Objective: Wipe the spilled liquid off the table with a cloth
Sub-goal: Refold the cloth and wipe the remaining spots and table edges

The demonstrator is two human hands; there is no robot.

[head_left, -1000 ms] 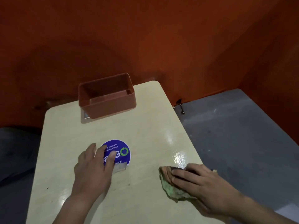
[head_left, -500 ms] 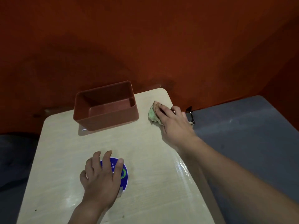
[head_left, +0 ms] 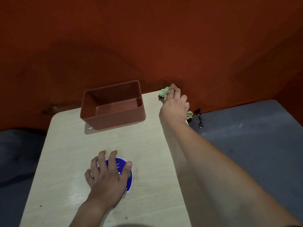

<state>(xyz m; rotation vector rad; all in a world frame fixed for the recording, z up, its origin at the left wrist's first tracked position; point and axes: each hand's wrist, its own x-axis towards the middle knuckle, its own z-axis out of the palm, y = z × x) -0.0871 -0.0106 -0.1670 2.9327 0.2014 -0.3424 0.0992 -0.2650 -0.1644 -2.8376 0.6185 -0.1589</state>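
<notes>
My right hand (head_left: 174, 107) presses a crumpled green and brown cloth (head_left: 164, 92) onto the far right corner of the pale wooden table (head_left: 147, 145), with the fingers laid flat over it. A bit of the cloth also sticks out under the heel of that hand at the table's right edge. My left hand (head_left: 106, 179) rests flat on the table with spread fingers, over a round blue sticker (head_left: 126, 167). No wet patch shows on the tabletop; my right forearm covers the right edge.
A brown open plastic box (head_left: 113, 105), empty, stands at the back middle of the table. An orange-red wall (head_left: 147, 46) rises right behind the table. Grey floor (head_left: 254, 136) lies to the right, with a small dark cable end (head_left: 199, 118) by the wall.
My right hand has slid the cloth from the near right part of the table along the right side to the far right corner. The left hand stayed on the sticker.
</notes>
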